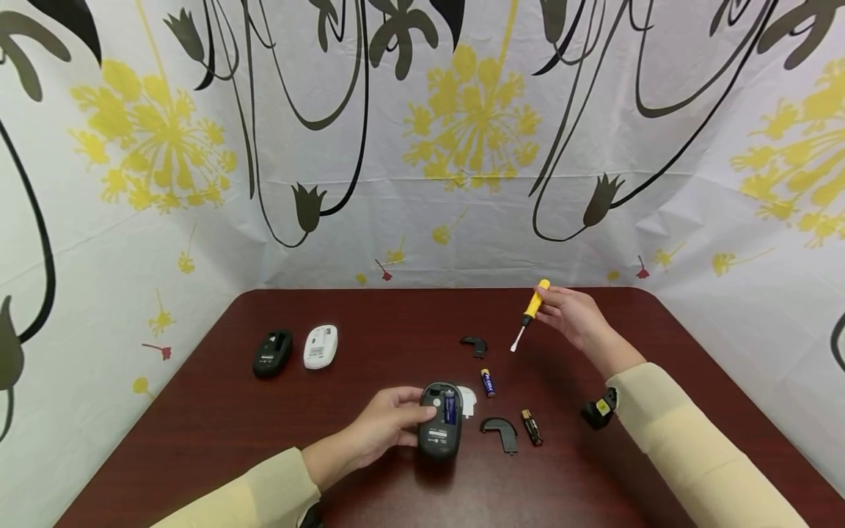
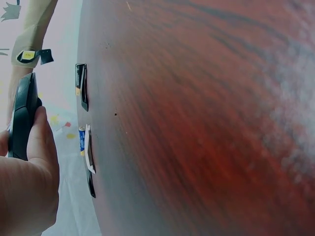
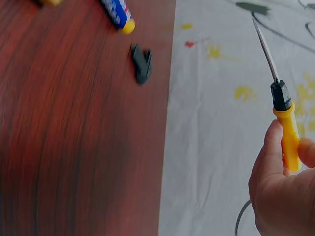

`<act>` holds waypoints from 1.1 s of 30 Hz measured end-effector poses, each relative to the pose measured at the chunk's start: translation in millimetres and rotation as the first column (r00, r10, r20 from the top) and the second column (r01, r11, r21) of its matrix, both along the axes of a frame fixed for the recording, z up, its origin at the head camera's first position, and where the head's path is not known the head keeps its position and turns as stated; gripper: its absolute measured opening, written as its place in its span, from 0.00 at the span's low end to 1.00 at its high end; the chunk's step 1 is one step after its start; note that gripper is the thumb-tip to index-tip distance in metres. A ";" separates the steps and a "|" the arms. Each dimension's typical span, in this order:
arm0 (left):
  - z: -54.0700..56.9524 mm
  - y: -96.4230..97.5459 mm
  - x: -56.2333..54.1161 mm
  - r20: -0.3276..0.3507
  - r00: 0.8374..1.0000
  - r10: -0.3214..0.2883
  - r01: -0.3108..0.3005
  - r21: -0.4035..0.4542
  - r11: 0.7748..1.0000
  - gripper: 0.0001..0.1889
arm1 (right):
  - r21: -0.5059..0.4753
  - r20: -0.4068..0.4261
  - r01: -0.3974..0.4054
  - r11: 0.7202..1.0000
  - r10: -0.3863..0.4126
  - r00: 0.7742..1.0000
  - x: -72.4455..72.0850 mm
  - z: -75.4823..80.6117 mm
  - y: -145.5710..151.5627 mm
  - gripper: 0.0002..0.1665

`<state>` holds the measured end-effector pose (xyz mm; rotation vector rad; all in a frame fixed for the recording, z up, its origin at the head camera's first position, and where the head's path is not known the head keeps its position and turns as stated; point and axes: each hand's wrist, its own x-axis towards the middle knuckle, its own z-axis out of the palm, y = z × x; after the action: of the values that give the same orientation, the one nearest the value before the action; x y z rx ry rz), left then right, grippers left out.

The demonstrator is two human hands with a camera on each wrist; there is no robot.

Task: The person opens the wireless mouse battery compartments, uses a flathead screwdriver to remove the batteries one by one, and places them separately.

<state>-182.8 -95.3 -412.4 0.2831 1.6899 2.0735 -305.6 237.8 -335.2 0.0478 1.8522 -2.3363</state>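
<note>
My left hand (image 1: 389, 422) grips a dark computer mouse (image 1: 438, 444) by its left side, underside facing the camera. Its battery bay lies uncovered, with a blue battery (image 1: 450, 408) inside. In the left wrist view the same mouse (image 2: 22, 118) appears edge-on between thumb and fingers. Up at the right, my right hand (image 1: 571, 315) pinches a screwdriver (image 1: 538, 299) by its yellow handle, the metal tip slanting down to the left above the table. The right wrist view shows the screwdriver (image 3: 288, 132) with its black collar and thin shaft.
On the dark red table (image 1: 317, 418) lie a blue battery (image 1: 488, 383), a black-and-gold battery (image 1: 531, 427), a white cover (image 1: 468, 402), a small black cover (image 1: 475, 345) and a larger one (image 1: 505, 433). A black mouse (image 1: 273, 353) and a white mouse (image 1: 320, 347) lie back left.
</note>
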 end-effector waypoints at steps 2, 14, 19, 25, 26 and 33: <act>0.0 -0.1 0.2 0.000 1.000 0.001 -0.001 -0.002 1.000 0.22 | 0.006 0.011 0.008 1.000 -0.008 1.000 -3.3 -2.5 6.1 0.36; -2.4 -0.3 0.0 0.005 1.000 0.010 -0.010 -0.003 1.000 0.22 | 0.178 0.060 0.075 0.981 -0.087 0.994 -20.0 -20.9 40.6 0.29; -3.0 -0.3 -0.5 0.002 1.000 0.011 -0.011 0.000 1.000 0.22 | 0.310 0.054 0.071 0.948 -0.092 0.994 -22.4 -31.5 53.4 0.34; -2.7 -0.7 -0.3 0.003 1.000 0.015 -0.015 0.002 1.000 0.22 | 0.420 0.060 0.054 0.906 -0.087 0.994 -22.9 -40.2 65.4 0.36; -2.5 -0.8 -0.2 0.002 1.000 0.015 -0.015 0.003 1.000 0.22 | 0.415 0.068 0.057 0.908 -0.094 0.993 -23.8 -41.1 66.9 0.35; -2.1 -1.5 -0.4 0.003 1.000 0.012 -0.012 0.005 1.000 0.22 | 0.382 0.145 0.065 0.922 -0.129 0.981 -31.6 -46.3 72.0 0.25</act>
<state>-183.1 -96.8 -414.5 0.2724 1.6887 2.0860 -337.2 309.8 -381.5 0.3779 2.2231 -1.9255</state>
